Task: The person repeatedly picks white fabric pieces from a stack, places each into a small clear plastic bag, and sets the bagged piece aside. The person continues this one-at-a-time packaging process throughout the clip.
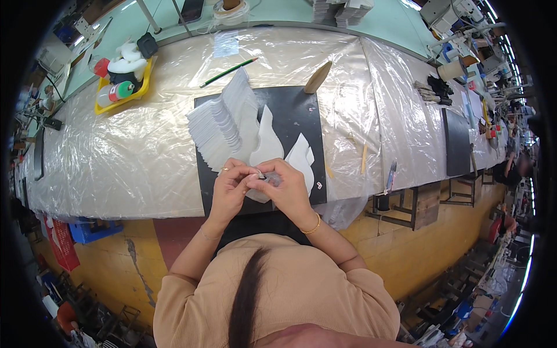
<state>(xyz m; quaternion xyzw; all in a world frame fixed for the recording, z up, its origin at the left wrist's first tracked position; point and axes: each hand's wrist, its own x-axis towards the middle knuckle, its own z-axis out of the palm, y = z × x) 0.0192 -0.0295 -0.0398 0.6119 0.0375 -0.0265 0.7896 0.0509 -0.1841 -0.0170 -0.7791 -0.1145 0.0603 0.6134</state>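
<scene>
My left hand (233, 184) and my right hand (285, 184) meet over the near part of a black board (287, 107). Both are closed, thumbs and fingers pinching at one small spot between them. What they grip there is too small to make out. Just beyond the fingers lies a white shaped piece (267, 139) with a pointed tip, its near part partly covered by my hands. Another white pointed piece (300, 156) rests beside my right hand. A fanned stack of similar white pieces (214, 124) spreads over the board's left side.
A wooden pointed tool (318, 78) stands at the board's far right corner. Beyond the stack lies a green pencil (228, 72). The yellow basket (149, 72) at far left holds bottles. Clear plastic sheeting (139, 162) covers the table; a pen-like tool (390, 177) lies near its front edge.
</scene>
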